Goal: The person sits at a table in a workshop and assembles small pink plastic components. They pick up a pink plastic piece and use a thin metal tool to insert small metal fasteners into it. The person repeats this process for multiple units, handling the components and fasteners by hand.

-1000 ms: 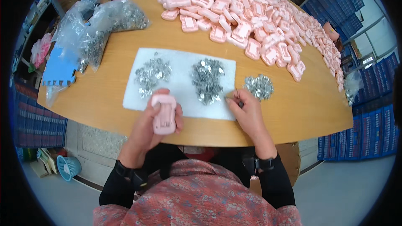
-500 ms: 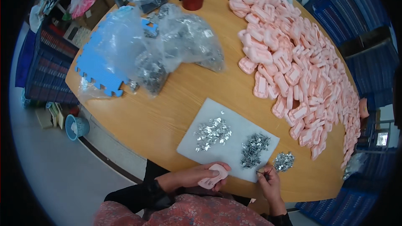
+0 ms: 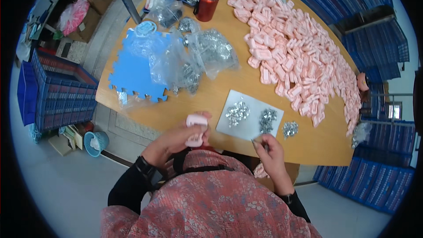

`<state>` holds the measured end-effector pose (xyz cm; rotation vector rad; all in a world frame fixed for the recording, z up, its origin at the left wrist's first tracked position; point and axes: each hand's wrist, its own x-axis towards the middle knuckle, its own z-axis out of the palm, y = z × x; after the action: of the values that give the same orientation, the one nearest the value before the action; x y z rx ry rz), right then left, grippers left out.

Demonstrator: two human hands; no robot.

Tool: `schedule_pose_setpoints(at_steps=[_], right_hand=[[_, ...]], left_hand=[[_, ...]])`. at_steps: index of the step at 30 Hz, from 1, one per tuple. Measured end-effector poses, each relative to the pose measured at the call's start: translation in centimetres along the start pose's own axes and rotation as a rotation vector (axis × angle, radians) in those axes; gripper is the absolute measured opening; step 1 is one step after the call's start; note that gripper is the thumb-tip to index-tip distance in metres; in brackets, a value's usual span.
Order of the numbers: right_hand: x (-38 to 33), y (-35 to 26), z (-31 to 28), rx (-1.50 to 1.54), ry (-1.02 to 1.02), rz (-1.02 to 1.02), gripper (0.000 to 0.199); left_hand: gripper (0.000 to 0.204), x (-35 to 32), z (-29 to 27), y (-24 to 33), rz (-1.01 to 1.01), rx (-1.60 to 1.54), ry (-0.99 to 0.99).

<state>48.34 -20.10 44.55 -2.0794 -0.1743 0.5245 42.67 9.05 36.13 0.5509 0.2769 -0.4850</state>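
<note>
In my left hand (image 3: 171, 141) is a pale pink plastic part (image 3: 196, 120), rounded and palm-sized, with the thumb across its face. It is held close to the table's near edge, left of a white board (image 3: 242, 132). My right hand (image 3: 273, 154) is closed in a pinch at the board's near right corner. A tiny dark thing shows at its fingertips, too small to name. Bright silver metal pieces (image 3: 238, 113) lie on the board's left half, and darker metal pieces (image 3: 267, 120) on its right. Another metal heap (image 3: 290, 128) sits on the table beside the board.
A big heap of pink plastic parts (image 3: 291, 57) covers the table's right side. Toward the back left are a blue foam mat (image 3: 136, 70), clear bags of metal pieces (image 3: 213, 48) and a red flask (image 3: 207, 4). Stacked blue crates (image 3: 66, 92) stand left of the table.
My view has shifted, showing more of my body. My left hand has moved the pink part leftward off the board's edge and tilted it upright. My right hand has drawn back from the dark metal pieces.
</note>
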Motion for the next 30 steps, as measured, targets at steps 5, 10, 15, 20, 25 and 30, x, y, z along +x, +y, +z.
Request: schedule_pose_setpoints(at_steps=[5,10,15,20,25,30], right_hand=[[4.1,-6.8,4.5,0.047,0.004,-0.323,0.010],[4.5,-9.2,5.0,-0.066,0.007,-0.400,0.013],[4.7,-9.6,5.0,-0.122,-0.024,-0.475,0.016],[5.1,-10.3,5.7,-0.189,0.039,-0.362,0.015],[5.9,-9.9,5.6,0.149,-0.136,-0.032,0.011],[6.8,-10.0,5.1,0.340,-0.280,0.119,0.009]], left_hand=[[0.040,0.5,3.9,3.9,-0.052,0.007,0.005],[0.040,0.3,6.1,5.5,-0.041,0.079,-0.011],[0.041,0.5,6.9,6.6,0.004,0.197,0.005],[0.040,0.7,5.9,7.3,0.036,0.258,-0.011],[0.045,0.6,5.9,7.8,0.056,0.308,0.019],[0.043,1.0,6.0,6.9,0.066,0.258,0.064]])
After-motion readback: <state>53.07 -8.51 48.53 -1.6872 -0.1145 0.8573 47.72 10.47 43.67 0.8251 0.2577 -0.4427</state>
